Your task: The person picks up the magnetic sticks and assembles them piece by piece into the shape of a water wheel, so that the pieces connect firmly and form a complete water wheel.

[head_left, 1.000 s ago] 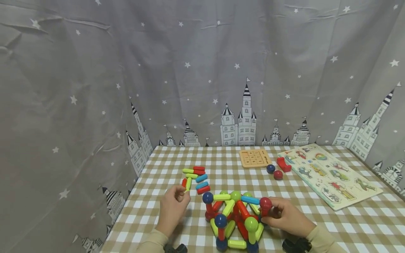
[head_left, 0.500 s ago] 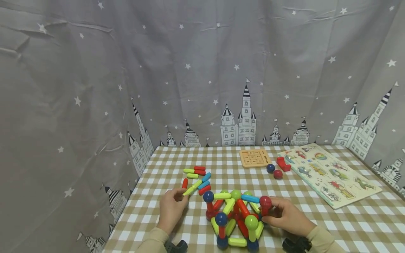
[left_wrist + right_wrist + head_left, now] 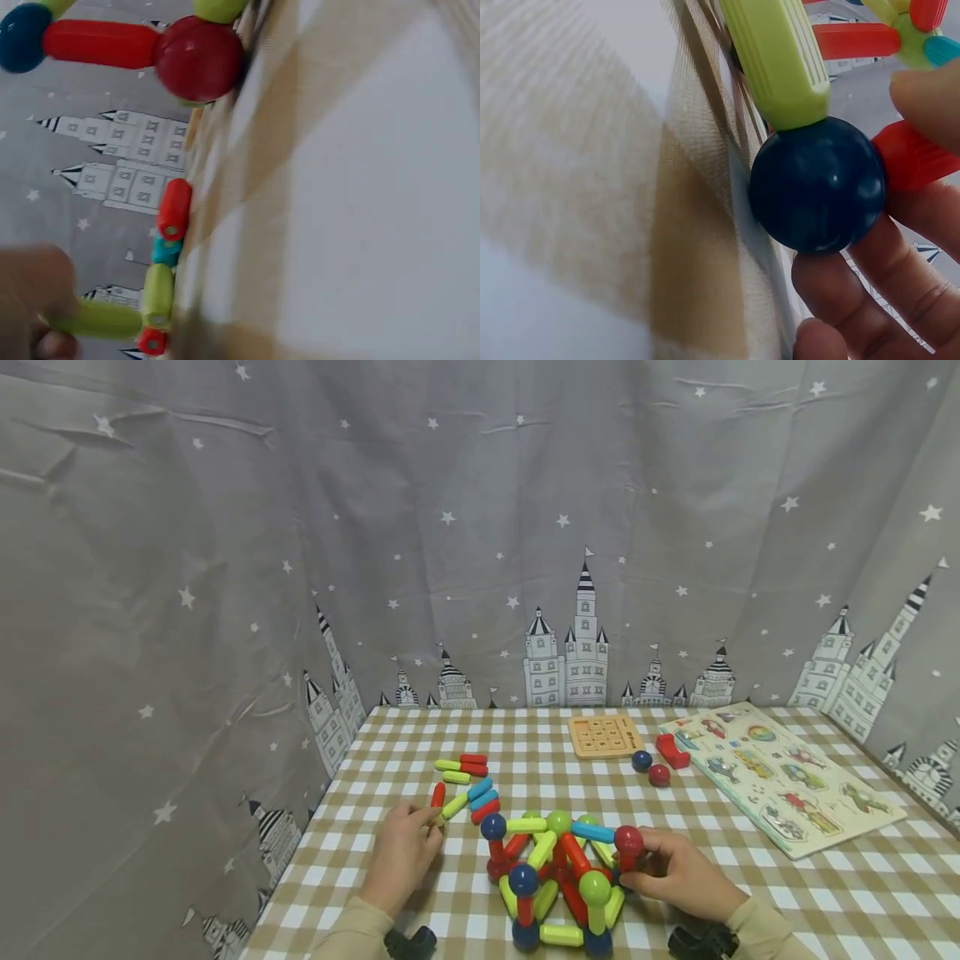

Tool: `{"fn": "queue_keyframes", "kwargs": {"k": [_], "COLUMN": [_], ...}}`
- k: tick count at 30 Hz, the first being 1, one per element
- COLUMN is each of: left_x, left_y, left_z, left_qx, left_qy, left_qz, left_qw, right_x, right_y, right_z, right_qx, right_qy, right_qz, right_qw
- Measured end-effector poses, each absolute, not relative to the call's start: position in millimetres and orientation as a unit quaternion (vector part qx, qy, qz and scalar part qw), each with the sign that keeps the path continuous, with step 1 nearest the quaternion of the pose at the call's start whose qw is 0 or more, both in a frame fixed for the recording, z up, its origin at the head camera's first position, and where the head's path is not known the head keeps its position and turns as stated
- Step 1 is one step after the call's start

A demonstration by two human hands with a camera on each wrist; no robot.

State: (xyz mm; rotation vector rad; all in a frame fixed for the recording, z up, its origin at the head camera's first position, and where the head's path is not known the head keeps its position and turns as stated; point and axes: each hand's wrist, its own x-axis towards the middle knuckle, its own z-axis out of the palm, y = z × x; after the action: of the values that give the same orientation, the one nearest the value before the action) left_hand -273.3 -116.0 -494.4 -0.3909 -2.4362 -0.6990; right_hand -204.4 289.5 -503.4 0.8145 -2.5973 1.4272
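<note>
My left hand pinches a lime-green magnetic rod between thumb and fingers. Its far end meets a second lime rod, which lies in line with a blue rod. To the right stands a frame of magnetic rods and balls, with a green ball at its top. My right hand holds the frame's right corner, gripping the upright red rod between a red ball above and a dark blue ball below. Part of that red rod is hidden by the fingers.
More loose rods, among them a red rod, lie beyond my left hand. Farther back are a wooden number puzzle, a loose blue ball, a loose red ball and a red curved block. A picture board lies at the right.
One lime rod has swung round to line up with a blue rod. My left hand, after drawing two lime rods into line, has lowered a little. The right hand keeps its place at the frame.
</note>
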Motion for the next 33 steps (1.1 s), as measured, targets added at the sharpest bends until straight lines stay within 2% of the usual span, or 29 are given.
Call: {"fn": "queue_keyframes", "kwargs": {"k": [3, 5, 10, 13, 15, 18, 20, 23, 33], "left_x": [-271.8, -272.9, -274.3, -269.6, -263.9, -253.8, -248.8, -245.3, -245.8], "left_y": [-120.2, -122.2, -122.6, -120.4, -118.1, -112.8, -108.4, -102.8, -98.5], "left_z": [-490.5, -489.7, -487.8, -485.1, -483.5, -482.1, -481.5, -480.5, -476.2], "left_qx": [-0.171, -0.171, -0.125, -0.114, -0.142, -0.244, -0.321, -0.395, -0.463], "left_qy": [-0.9, -0.896, -0.817, -0.728, -0.703, -0.692, -0.688, -0.688, -0.72], "left_qz": [-0.249, -0.278, -0.538, -0.668, -0.693, -0.678, -0.649, -0.601, -0.473], "left_qw": [0.315, 0.301, 0.167, 0.103, 0.073, 0.048, 0.054, 0.092, 0.21], "right_x": [-204.7, -204.5, -204.6, -205.6, -205.9, -205.6, -205.2, -205.2, -207.0], "right_y": [288.9, 288.9, 289.1, 289.1, 289.0, 289.0, 288.8, 288.7, 290.5], "right_z": [-501.3, -499.5, -498.5, -500.5, -501.5, -502.1, -501.7, -501.7, -506.1], "right_qx": [0.26, 0.259, 0.26, 0.259, 0.255, 0.258, 0.256, 0.258, 0.257], "right_qy": [-0.851, -0.853, -0.854, -0.854, -0.854, -0.851, -0.849, -0.848, -0.835], "right_qz": [0.455, 0.451, 0.45, 0.45, 0.452, 0.458, 0.462, 0.463, 0.487], "right_qw": [0.032, 0.03, 0.024, 0.022, 0.02, 0.016, 0.013, 0.015, -0.005]}}
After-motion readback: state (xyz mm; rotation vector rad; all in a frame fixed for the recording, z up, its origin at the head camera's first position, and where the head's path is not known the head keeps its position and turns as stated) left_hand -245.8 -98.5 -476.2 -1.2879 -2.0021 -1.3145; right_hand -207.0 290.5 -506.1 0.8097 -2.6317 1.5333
